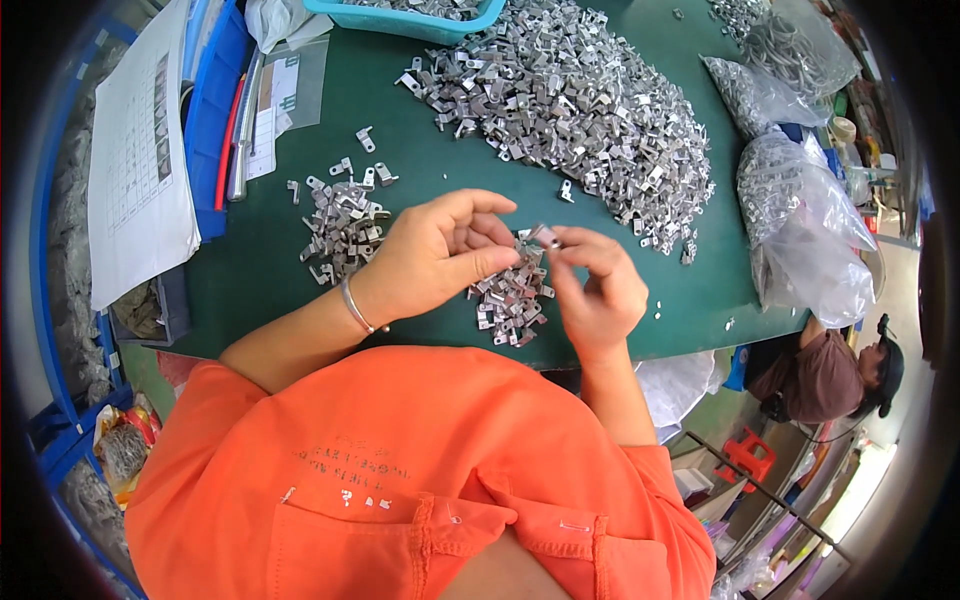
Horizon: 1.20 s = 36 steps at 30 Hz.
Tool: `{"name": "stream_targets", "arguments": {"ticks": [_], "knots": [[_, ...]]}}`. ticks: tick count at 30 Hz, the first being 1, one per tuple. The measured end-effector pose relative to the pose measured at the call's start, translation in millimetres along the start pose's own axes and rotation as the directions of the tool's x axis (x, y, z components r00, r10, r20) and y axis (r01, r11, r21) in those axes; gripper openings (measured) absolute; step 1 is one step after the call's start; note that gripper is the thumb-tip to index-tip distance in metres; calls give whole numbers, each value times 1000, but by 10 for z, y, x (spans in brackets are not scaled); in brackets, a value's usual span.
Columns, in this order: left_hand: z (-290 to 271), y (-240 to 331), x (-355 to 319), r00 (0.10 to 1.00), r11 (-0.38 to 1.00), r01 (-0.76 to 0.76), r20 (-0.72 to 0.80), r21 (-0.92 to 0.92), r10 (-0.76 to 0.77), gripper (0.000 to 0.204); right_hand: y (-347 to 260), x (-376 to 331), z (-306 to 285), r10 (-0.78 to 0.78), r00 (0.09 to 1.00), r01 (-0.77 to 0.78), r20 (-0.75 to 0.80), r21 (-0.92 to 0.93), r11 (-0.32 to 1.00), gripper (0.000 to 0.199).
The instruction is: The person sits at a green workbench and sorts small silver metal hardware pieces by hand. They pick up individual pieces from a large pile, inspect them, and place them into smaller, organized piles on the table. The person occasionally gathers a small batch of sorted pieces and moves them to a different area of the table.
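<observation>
Between the thumb and forefinger of my right hand (600, 290) is a small bent metal bracket (543, 236), slightly blurred. My left hand (440, 250) is just left of it, thumb and forefinger apart and the other fingers loosely curled. Nothing shows in its grasp, though its palm is partly hidden. Below and between both hands lies a small pile of brackets (510, 305). Another small pile (343, 225) sits left of my left hand, partly covered by the wrist. A much larger heap of similar brackets (590, 110) spreads across the far side of the green table (440, 165).
A turquoise basket (430, 22) of metal parts stands at the far edge. Blue bins (215, 120) and printed sheets (145, 170) line the left. Clear bags of metal parts (790, 200) lie at right. Beyond them is another person (820, 375), near a red stool (747, 458).
</observation>
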<state>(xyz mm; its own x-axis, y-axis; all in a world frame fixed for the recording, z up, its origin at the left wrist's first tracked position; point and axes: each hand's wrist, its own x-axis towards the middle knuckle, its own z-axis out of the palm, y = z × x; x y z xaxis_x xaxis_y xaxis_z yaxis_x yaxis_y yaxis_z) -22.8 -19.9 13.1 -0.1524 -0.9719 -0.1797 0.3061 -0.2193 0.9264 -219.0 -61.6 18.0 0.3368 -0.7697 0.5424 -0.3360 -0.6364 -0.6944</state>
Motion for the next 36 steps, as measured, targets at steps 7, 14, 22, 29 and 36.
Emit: {"name": "stream_targets", "arguments": {"ticks": [7,14,22,29,36], "knots": [[-322,191,128,723,376,-369,8,850,691,12,275,105,73,29,1000,-28,-2,-255,966,15],[-855,216,88,837,188,35,-132,982,531,12,575,81,71,273,962,-264,20,-189,946,10],[-428,106,95,904,837,-213,-223,504,364,12,373,63,-138,521,644,-585,560,799,-136,15],[-11,-109,-24,994,988,-98,36,-118,103,19,-57,94,54,100,944,-203,313,315,927,16],[-79,-177,70,826,504,-531,285,681,486,14,240,523,230,-107,975,148,193,-212,966,12]]}}
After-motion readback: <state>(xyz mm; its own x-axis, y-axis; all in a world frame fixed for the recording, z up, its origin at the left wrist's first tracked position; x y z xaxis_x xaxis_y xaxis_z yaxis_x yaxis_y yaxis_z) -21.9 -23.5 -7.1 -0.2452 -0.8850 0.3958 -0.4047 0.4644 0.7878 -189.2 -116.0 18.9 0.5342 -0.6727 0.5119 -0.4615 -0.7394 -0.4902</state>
